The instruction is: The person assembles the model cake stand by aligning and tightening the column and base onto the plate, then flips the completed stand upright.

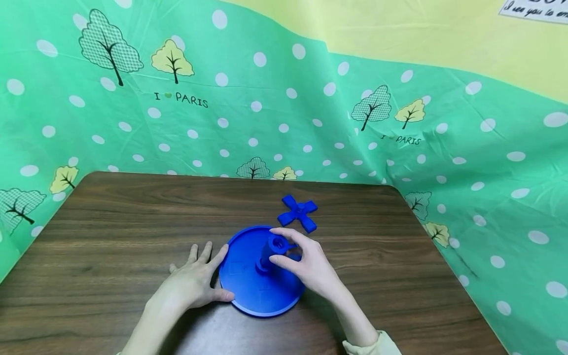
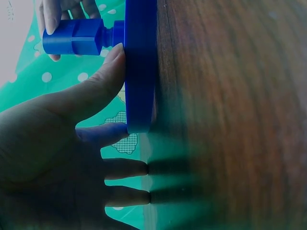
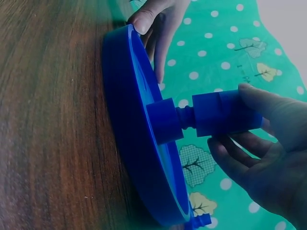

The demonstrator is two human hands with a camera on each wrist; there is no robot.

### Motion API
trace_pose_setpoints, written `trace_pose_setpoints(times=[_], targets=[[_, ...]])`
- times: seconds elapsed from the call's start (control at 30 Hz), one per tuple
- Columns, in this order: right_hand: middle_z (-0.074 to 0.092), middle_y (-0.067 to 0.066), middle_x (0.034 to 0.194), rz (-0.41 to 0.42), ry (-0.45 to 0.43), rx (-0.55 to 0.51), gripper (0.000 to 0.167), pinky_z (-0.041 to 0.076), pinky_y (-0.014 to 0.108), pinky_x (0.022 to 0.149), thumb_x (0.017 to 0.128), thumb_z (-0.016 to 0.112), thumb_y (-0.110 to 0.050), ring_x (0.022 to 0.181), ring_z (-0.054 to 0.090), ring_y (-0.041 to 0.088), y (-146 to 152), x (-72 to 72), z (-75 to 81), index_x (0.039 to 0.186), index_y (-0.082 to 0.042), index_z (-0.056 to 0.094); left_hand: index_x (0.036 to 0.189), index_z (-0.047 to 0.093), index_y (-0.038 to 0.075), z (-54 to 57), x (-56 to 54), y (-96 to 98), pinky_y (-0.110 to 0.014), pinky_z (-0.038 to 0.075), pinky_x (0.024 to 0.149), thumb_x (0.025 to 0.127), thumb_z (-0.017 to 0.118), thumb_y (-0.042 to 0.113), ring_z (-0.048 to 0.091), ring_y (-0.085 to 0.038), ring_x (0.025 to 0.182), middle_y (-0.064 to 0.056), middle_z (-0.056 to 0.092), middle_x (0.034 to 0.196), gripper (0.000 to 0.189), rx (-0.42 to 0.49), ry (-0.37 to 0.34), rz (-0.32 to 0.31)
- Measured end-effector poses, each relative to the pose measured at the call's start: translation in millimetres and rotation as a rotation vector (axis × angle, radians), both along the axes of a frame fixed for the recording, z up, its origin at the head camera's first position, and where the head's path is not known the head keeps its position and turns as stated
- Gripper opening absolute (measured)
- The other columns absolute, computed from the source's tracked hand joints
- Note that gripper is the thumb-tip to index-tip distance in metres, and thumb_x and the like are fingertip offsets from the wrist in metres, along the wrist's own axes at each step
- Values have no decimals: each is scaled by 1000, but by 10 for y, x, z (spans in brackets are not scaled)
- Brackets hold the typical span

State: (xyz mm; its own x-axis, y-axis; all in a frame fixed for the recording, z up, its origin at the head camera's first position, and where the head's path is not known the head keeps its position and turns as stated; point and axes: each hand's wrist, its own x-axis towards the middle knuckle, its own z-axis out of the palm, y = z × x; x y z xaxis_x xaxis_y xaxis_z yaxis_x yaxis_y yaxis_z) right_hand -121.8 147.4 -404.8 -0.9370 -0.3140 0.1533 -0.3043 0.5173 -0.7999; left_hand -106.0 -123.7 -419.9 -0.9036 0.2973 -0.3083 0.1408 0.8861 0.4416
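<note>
A round blue base (image 1: 248, 291) with a raised rim and a short central post (image 3: 164, 120) lies flat on the wooden table. Over the post stands a blue hollow cylinder (image 1: 270, 252), joined by a narrow neck that shows in the right wrist view. My right hand (image 1: 310, 264) pinches the cylinder's upper part between thumb and fingers. At the base's left edge, my left hand (image 1: 195, 282) touches the rim with its spread thumb and index finger; its other fingers stretch out over the table (image 1: 111, 256).
Behind the base lies a blue four-armed cross piece (image 1: 299, 212) with a small raised centre. Green and yellow printed cloth (image 1: 275, 118) hangs along the table's back and right sides.
</note>
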Motion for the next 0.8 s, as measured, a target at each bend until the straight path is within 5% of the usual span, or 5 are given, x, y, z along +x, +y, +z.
trace_pose_setpoints(times=[0.23,0.5,0.8], targets=[[64,-9,145,6,-21,9,53,55,36,103,92,79,-29,134,60,11,-42,11,-2,142,-28,62,163,29,17,6,-9,-2,-92,20,101,76,81,64,16,-60,153,-30,23,167,111,-6,-3,3],[64,-5,144,4,-50,-3,55,55,43,105,92,79,-30,130,62,13,-66,38,-14,144,-23,61,163,30,19,-2,-6,11,-92,20,101,76,80,66,17,-60,153,-29,23,168,111,-17,-4,4],[51,-5,159,105,-139,-12,58,41,49,120,100,68,-32,149,46,16,28,40,7,154,-26,48,163,31,19,-9,7,19,-92,21,101,75,81,65,17,-60,153,-28,25,168,110,-15,2,11]])
